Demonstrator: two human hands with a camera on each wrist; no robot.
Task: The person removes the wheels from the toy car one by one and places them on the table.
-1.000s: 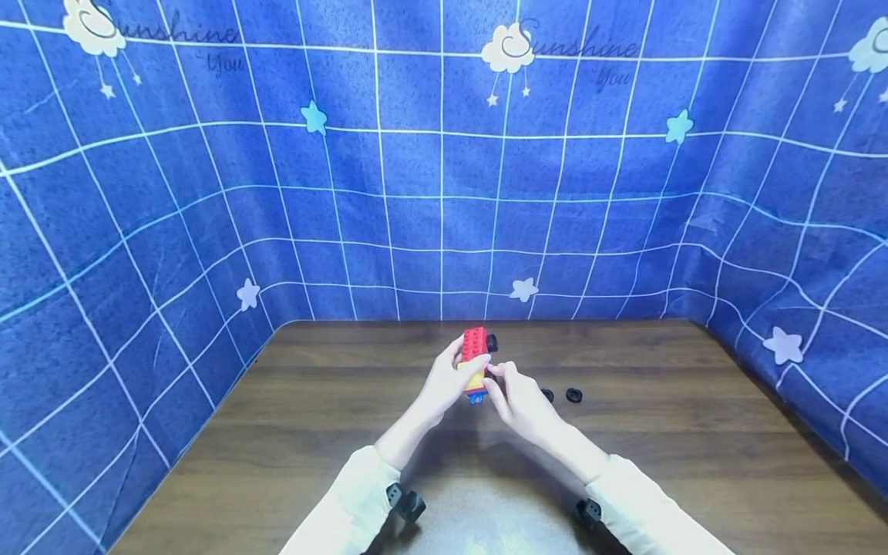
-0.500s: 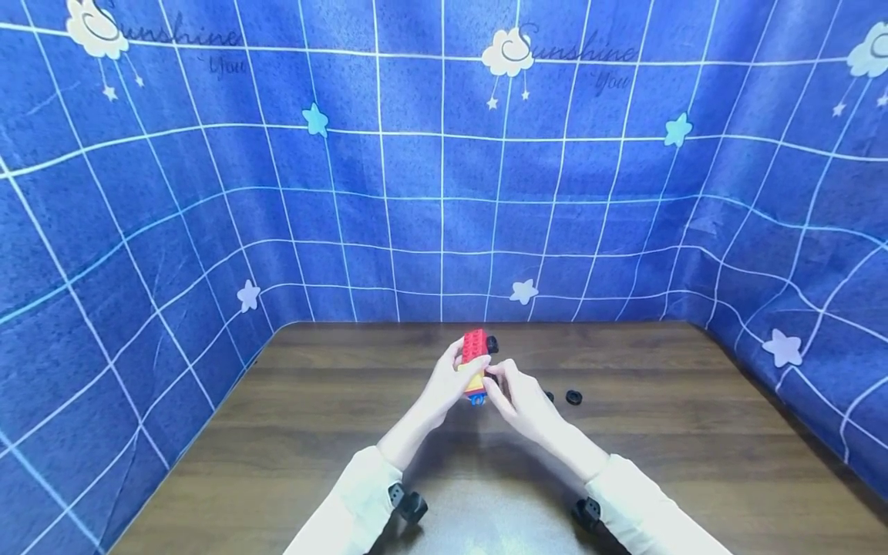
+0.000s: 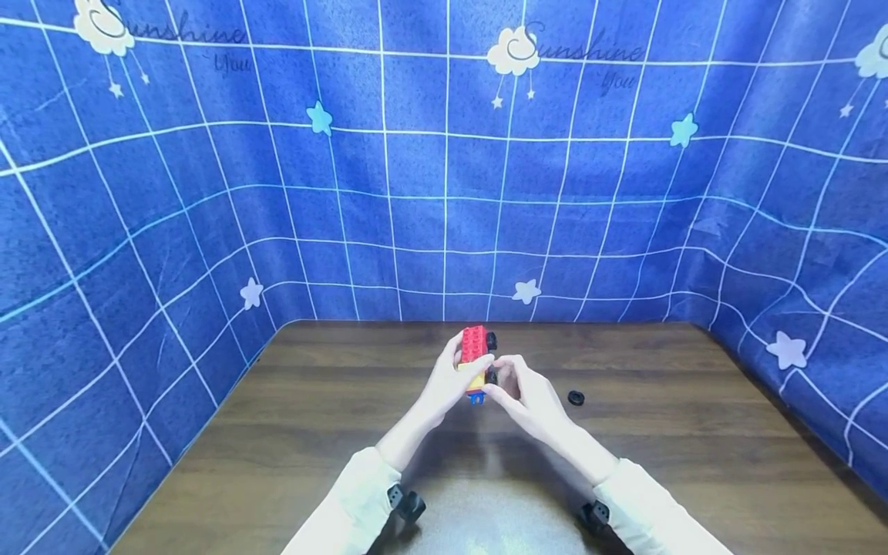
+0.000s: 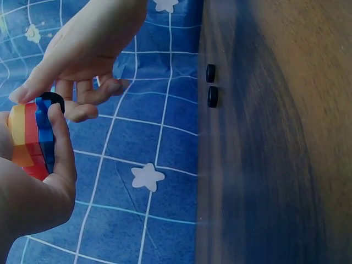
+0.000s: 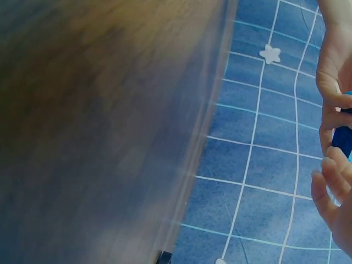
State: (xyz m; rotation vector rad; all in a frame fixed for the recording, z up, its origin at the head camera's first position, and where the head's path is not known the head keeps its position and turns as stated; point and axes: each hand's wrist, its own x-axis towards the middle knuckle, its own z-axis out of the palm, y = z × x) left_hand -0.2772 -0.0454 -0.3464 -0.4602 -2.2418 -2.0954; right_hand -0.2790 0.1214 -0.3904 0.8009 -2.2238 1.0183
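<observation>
My left hand holds a toy brick car above the table, its thumb lying across the top. The car has a studded red part, a yellow brick and a blue base. A black wheel sits on its far right side. My right hand has thumb and index finger round a second black wheel at the near right side. In the left wrist view that wheel lies against the blue base. How firmly it is fitted cannot be seen. The right wrist view cuts off most of the car.
One loose black tyre lies on the wooden table right of my right hand. The left wrist view shows two loose tyres there. A blue gridded curtain stands behind and beside the table.
My right fingers have spread a little, so more of the near wheel shows between them. The right hand has shifted slightly rightward and covers one loose tyre. The left hand keeps its hold.
</observation>
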